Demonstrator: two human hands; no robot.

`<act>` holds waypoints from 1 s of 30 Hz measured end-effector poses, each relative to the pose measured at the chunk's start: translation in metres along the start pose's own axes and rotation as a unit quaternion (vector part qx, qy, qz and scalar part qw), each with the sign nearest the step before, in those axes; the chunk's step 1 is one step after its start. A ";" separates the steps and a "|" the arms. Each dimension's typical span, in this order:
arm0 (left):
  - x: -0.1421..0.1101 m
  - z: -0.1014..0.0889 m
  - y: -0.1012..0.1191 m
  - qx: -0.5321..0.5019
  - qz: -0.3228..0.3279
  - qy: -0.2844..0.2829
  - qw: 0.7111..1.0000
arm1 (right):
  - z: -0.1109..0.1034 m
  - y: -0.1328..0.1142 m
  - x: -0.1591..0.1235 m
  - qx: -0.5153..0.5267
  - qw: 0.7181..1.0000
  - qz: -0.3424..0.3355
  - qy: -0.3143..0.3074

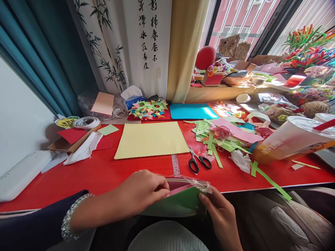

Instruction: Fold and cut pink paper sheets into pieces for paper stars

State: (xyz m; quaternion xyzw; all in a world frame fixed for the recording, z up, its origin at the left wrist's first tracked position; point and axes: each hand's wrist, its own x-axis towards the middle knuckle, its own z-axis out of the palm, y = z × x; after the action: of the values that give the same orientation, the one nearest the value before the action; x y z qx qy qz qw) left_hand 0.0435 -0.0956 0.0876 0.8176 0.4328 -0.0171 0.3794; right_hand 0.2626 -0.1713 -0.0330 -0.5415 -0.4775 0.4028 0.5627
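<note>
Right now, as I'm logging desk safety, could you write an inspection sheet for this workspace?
Surface: red table, paper spread across it.
Job's things: opened plastic packet of coloured paper, held at the table's front edge; yellow sheet, flat; ruler at its near edge; black-handled scissors beside it.
Clutter: heaped green paper strips, one overhanging the front edge; crumpled white tissue; lidded cup.
Hands: left hand at the packet's mouth; right hand grips the packet's right end.
Cables: coiled pale cord at the back; whether electrical, cannot tell.
Surroundings: teal curtain, left; bamboo-print curtain, behind; barred window, right.
</note>
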 end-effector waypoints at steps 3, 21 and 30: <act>-0.004 -0.008 -0.002 -0.007 0.025 -0.051 0.998 | 0.000 -0.001 0.000 0.000 1.000 0.004 -0.008; 0.008 0.005 0.013 0.120 0.070 -0.043 0.989 | -0.003 0.006 0.012 -0.025 0.993 0.007 -0.114; -0.012 -0.055 0.044 0.221 0.096 0.021 0.970 | -0.011 0.015 0.014 -0.021 0.998 -0.008 -0.064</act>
State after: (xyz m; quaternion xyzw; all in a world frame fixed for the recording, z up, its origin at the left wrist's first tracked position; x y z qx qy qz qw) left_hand 0.0518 -0.0839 0.1575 0.9189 0.3461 -0.0587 0.1800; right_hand 0.2775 -0.1593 -0.0459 -0.5223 -0.5253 0.4220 0.5227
